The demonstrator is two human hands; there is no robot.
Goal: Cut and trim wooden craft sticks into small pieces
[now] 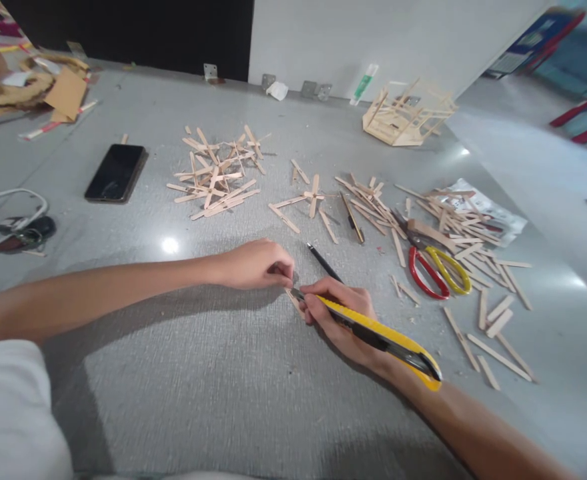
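My right hand (341,310) is closed around a yellow and black utility knife (378,337), its blade end pointing left toward my other hand. A small wooden craft stick (295,303) lies under the blade, between the two hands. My left hand (261,265) pinches the upper end of that stick with thumb and fingers; the fingertips partly hide it. Just beyond my right hand lies a black pen (323,261), partly covered by the hand. A gold and black pen (352,219) rests farther back.
Joined craft sticks (218,173) are piled at back centre. Scissors with red and yellow handles (438,270) lie among loose sticks (473,233) at right. A stick frame (406,120) stands behind. A phone (117,173), a cable (23,197) and cardboard (67,92) are on the left.
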